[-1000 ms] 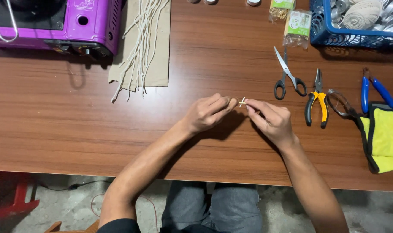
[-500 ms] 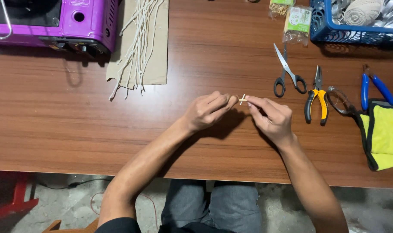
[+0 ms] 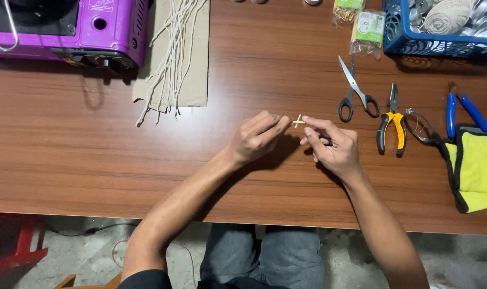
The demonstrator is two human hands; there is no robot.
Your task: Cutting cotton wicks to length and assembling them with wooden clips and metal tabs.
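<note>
We are at the fine-fingered stage of joining small pieces: our left hand (image 3: 257, 140) and right hand (image 3: 332, 147) meet above the middle of the brown wooden desk (image 3: 93, 155), and between their fingertips sits a tiny pale cross-shaped piece (image 3: 298, 121), apparently a short bit of white cord laid across a thin stick. We judge this to be fitting or tying work, and the next move seems to call for small, steady finger pressure so the two bits stay crossed rather than slipping.

Each grip is narrow: the left thumb and forefinger are pinched on one end of the piece, the right thumb and forefinger on the other, with the remaining fingers curled in. Both forearms come up from the near edge and angle inward, wrists just above the desk.

Well apart on the right lie grey-handled scissors (image 3: 354, 91) and yellow-handled pliers (image 3: 392, 121); at the upper left, white cord lengths (image 3: 174, 53) rest on brown cardboard (image 3: 198, 69).
</note>
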